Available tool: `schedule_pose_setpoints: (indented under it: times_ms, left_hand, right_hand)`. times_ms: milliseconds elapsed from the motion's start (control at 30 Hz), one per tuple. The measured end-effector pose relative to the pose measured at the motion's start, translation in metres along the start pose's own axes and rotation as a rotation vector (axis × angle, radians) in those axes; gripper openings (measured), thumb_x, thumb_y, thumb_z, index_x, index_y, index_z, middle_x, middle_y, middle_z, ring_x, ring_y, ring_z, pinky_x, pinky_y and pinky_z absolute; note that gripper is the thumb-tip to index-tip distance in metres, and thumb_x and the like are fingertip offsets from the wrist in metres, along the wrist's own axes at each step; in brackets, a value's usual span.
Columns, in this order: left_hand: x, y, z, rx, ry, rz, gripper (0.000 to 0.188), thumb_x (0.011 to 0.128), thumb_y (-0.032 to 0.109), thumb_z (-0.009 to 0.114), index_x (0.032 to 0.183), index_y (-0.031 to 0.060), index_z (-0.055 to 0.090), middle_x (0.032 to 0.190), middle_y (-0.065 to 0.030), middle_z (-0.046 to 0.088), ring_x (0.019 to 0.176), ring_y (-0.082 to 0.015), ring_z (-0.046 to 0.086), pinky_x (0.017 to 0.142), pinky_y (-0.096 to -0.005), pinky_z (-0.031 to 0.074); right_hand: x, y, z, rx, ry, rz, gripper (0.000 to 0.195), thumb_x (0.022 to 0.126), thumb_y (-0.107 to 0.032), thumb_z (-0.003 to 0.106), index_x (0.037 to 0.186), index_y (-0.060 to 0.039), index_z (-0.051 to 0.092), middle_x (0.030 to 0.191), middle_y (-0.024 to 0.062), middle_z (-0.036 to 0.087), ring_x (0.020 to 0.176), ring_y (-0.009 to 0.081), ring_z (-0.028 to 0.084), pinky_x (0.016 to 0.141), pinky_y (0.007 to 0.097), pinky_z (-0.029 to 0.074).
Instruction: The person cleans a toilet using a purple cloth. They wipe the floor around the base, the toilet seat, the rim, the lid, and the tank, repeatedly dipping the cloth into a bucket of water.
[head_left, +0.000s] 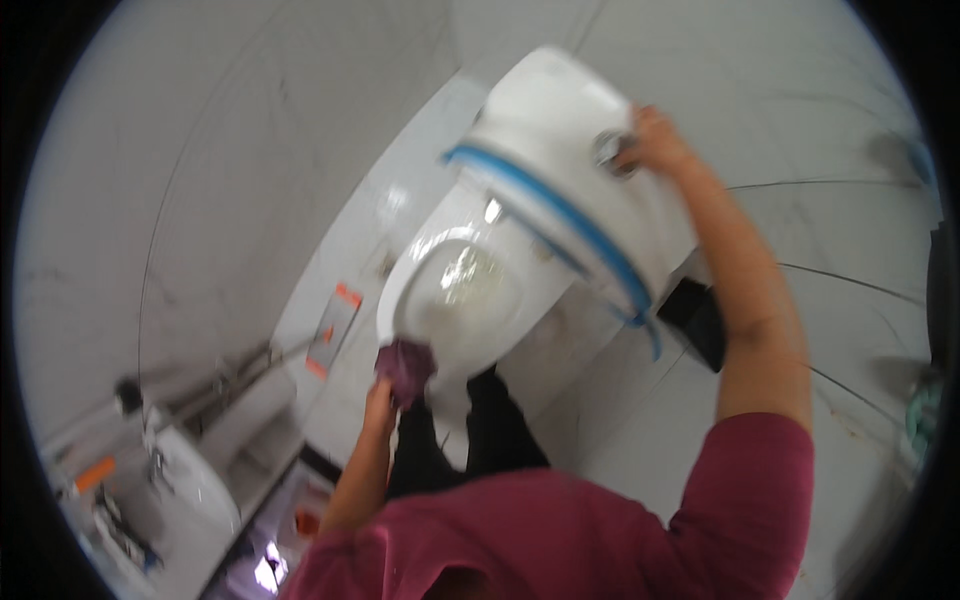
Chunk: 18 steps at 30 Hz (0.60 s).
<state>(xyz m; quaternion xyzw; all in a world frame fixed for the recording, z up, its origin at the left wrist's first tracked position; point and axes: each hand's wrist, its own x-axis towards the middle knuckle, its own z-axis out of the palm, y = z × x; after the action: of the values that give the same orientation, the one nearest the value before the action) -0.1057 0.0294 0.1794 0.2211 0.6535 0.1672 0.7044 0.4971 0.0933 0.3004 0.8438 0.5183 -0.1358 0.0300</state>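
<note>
A white ceramic toilet (390, 311) stands before me, its bowl holding shiny water (469, 277). My left hand (381, 401) grips a purple cloth (405, 367) at the front of the bowl rim. Over on the tank (551, 90), my right hand (660, 146) rests at the lid's right edge, fingers spread. Its thumb or a finger touches the round chrome flush button (615, 154); blur hides whether the button is pressed. Between tank and bowl, the seat and lid stand raised, with a blue strip (555, 210) along the edge.
A black bin (694, 319) sits right of the toilet. Left on the floor lies a flat mop head with orange ends (334, 330). A white washbasin (199, 469) with a tap is at lower left, beside a mirror-like panel (274, 540). Grey marbled wall (247, 135) borders the left.
</note>
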Motion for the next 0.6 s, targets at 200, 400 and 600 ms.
schedule_pose_setpoints:
  times_ms: [200, 400, 600]
  left_hand:
    - [-0.008, 0.009, 0.002, 0.061, -0.005, -0.066, 0.031, 0.077, 0.024, 0.050, 0.102, 0.0048, 0.054, 0.093, -0.0074, 0.060, 0.082, -0.0192, 0.058, 0.064, -0.0360, 0.049]
    - [-0.024, 0.002, -0.008, -0.005, 0.005, -0.039, 0.030, 0.078, 0.023, 0.051, 0.103, 0.0073, 0.053, 0.093, -0.0054, 0.061, 0.081, -0.0182, 0.058, 0.063, -0.0352, 0.049]
    - [-0.032, 0.000, -0.010, -0.013, 0.020, -0.064, 0.029, 0.077, 0.022, 0.052, 0.102, 0.0071, 0.054, 0.092, -0.0053, 0.061, 0.080, -0.0181, 0.058, 0.063, -0.0359, 0.049]
  right_hand:
    - [-0.001, 0.002, 0.007, -0.066, 0.032, 0.020, 0.091, 0.056, -0.032, 0.080, 0.128, 0.0025, 0.038, 0.120, 0.0236, 0.047, 0.110, 0.0369, 0.048, 0.092, 0.0404, 0.042]
    - [0.007, -0.013, 0.004, -0.148, -0.076, 0.113, 0.066, 0.079, -0.022, 0.063, 0.134, -0.0022, 0.032, 0.129, 0.0200, 0.042, 0.115, 0.0345, 0.045, 0.097, 0.0383, 0.038]
    - [0.008, 0.002, 0.006, -0.168, -0.062, 0.077, 0.055, 0.082, -0.010, 0.053, 0.134, -0.0037, 0.034, 0.129, 0.0207, 0.042, 0.117, 0.0362, 0.043, 0.099, 0.0389, 0.035]
